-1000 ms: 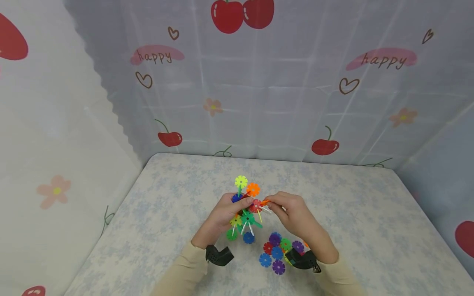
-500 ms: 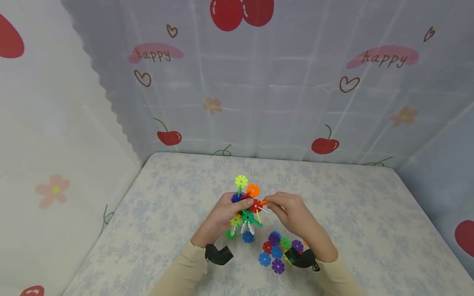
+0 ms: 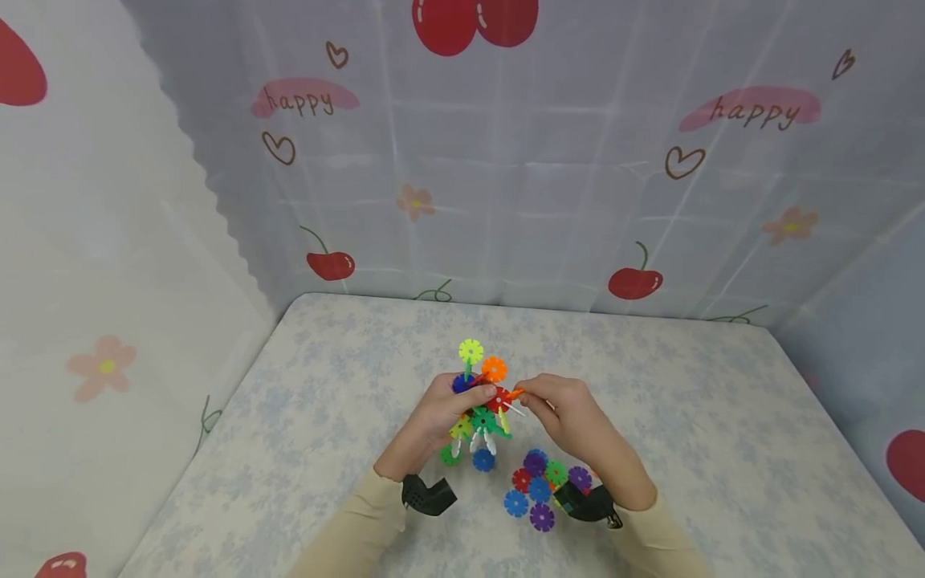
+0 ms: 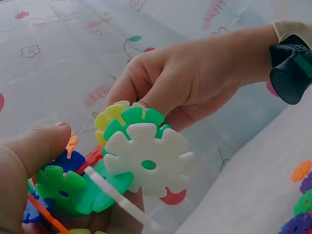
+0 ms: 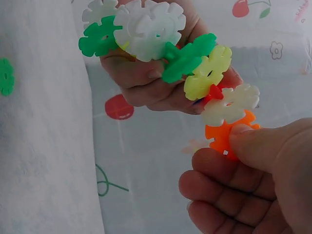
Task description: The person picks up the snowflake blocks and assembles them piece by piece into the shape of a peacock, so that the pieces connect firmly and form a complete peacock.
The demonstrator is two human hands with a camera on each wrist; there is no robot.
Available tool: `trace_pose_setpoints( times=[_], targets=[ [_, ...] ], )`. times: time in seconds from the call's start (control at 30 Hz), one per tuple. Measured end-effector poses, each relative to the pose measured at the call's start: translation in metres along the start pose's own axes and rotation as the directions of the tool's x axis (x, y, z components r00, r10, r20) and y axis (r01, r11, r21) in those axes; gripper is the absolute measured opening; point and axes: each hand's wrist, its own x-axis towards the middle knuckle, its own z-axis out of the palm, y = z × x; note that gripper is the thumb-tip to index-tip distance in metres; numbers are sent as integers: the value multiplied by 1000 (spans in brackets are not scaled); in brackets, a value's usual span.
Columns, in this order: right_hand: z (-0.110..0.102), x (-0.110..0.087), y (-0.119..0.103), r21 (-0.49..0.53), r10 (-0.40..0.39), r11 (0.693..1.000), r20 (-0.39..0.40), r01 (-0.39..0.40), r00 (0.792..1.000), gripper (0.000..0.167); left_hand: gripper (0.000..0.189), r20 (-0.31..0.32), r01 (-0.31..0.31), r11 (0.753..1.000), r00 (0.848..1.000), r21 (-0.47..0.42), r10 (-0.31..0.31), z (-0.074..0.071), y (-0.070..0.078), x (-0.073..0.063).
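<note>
The left hand (image 3: 438, 411) grips a multicoloured cluster of joined plastic notched discs (image 3: 482, 420), the right hand (image 3: 576, 419) pinches an orange notched plastic disc (image 5: 218, 138), and loose coloured discs (image 3: 539, 489) lie unjoined.

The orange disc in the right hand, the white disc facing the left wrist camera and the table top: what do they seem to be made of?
Orange disc: probably smooth plastic; its colour is even, its edge notches neat.
White disc: probably plastic too, with a smooth, plain face and cleanly shaped notches.
Table top: looks mostly matte, with blue mottling; perhaps cloth or laminate, I cannot tell.
</note>
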Motion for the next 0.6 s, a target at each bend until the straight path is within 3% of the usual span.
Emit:
trace_pose_setpoints(
  times=[0.27, 0.5, 0.6],
  targets=[
    [4, 0, 4, 16, -16, 1000, -29, 17, 999, 16, 21, -15, 12, 1000, 1000, 3, -12, -1, 2, 0],
    [3, 1, -6, -105, 33, 994, 47, -28, 998, 14, 27, -59, 44, 994, 998, 104, -38, 0, -1, 2],
    [2, 2, -10, -101, 82, 992, 71, -74, 994, 13, 28, -53, 47, 994, 998, 103, -42, 0, -1, 2]
  ],
)
